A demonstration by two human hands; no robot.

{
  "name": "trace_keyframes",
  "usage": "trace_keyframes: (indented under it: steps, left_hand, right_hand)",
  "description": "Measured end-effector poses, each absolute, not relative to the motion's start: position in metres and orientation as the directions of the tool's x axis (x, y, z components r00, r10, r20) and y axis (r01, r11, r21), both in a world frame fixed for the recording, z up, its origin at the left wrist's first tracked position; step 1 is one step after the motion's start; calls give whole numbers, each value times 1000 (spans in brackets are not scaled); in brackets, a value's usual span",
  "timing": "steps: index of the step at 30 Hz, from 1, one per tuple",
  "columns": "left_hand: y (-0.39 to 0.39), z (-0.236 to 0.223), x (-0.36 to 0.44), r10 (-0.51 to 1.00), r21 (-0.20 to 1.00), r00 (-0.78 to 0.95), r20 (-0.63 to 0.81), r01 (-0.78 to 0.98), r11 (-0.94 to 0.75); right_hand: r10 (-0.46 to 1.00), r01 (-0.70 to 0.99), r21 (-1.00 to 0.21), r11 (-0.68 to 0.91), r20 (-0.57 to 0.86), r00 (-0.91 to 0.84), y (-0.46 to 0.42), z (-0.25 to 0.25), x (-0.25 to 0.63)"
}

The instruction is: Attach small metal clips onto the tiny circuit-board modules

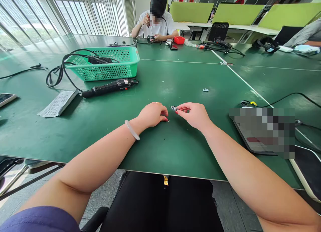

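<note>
Over the green table, my right hand (194,115) pinches a small silver-and-dark part (174,108) between thumb and fingertips; it looks like a tiny electronic or metal piece, too small to name surely. Just to its left, my left hand (153,115) is low over the table top with the fingers curled in. A tiny pale, shiny bit (168,120) shows at its thumb tip, its kind unclear. The two hands are close together but apart. Beyond them, another small pale part (205,90) lies alone on the table.
A green basket (110,71) holding a black cabled item stands at the back left. In front of it lies a black electric screwdriver (109,87), beside a folded paper packet (59,103). A laptop (260,131) sits on the right. Across the table (163,148) another person (156,23) works.
</note>
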State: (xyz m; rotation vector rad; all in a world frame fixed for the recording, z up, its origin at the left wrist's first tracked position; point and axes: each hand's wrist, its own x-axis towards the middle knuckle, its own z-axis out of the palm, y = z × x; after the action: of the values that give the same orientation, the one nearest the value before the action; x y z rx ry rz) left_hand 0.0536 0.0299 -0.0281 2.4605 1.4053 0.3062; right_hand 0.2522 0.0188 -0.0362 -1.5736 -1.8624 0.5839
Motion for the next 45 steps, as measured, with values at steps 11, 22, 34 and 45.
trace_keyframes:
  steps: [11, 22, 34, 45]
  left_hand:
    - [32, -36, 55, 802, 277, 591, 87, 759, -589]
    - [29, -34, 56, 842, 325, 520, 145, 779, -537]
    - [23, -30, 58, 877, 365, 466, 120, 800, -475]
    - [26, -29, 57, 804, 271, 484, 347, 769, -580]
  right_hand:
    - [972, 752, -617, 233, 146, -182, 21, -41, 253]
    - [949, 777, -545, 314, 162, -270, 21, -46, 251]
    - [955, 775, -560, 293, 143, -258, 19, -42, 249]
    - [955, 690, -664, 288, 149, -255, 16, -42, 247]
